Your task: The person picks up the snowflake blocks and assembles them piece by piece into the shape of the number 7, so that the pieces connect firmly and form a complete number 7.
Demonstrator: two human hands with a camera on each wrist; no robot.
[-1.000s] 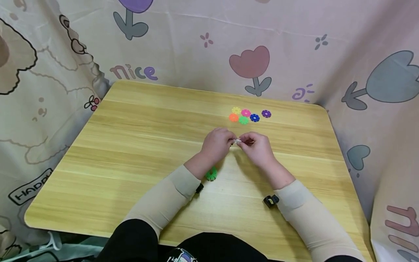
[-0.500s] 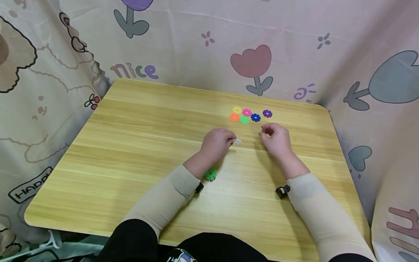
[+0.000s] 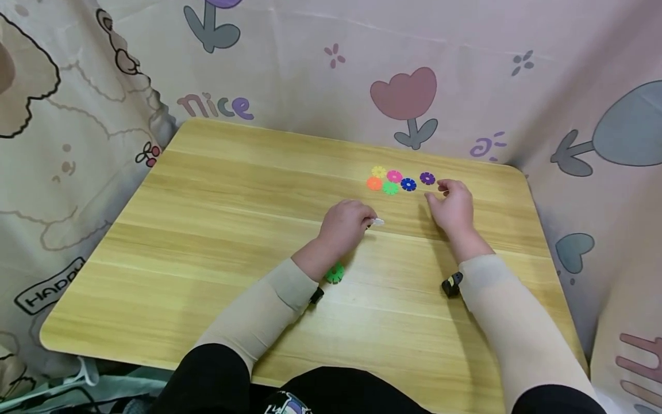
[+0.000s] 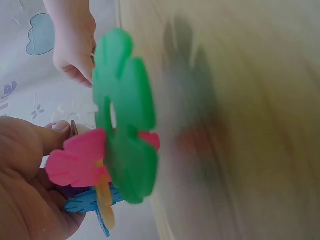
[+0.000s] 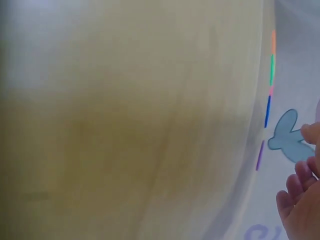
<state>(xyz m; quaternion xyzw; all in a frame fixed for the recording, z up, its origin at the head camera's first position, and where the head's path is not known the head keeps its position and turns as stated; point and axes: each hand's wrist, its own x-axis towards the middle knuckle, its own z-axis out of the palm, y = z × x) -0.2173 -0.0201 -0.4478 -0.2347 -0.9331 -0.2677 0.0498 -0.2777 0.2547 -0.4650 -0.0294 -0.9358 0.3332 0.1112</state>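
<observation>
My left hand (image 3: 343, 225) grips a joined cluster of plastic snowflake discs above the middle of the table. In the left wrist view, this cluster has a large green disc (image 4: 127, 95), a pink disc (image 4: 80, 160), a yellow-orange one (image 4: 104, 200) and a blue one (image 4: 85, 201). A whitish disc (image 3: 378, 222) sticks out past the left fingertips. My right hand (image 3: 452, 210) holds nothing, thumb and fingers spread apart, just right of a loose purple disc (image 3: 427, 178). Only part of that hand (image 5: 305, 200) shows in the right wrist view.
Left of the purple disc lie loose discs: dark blue (image 3: 408, 184), light green (image 3: 391, 188), pink (image 3: 395, 176), orange (image 3: 374, 183) and yellow (image 3: 378, 172). The wooden table (image 3: 233, 230) meets a printed curtain (image 3: 289, 75) at its back and sides.
My right hand has let go of the whitish disc and moved right and away from me, to beside the purple disc. My left hand has stayed nearly in place, still gripping the cluster.
</observation>
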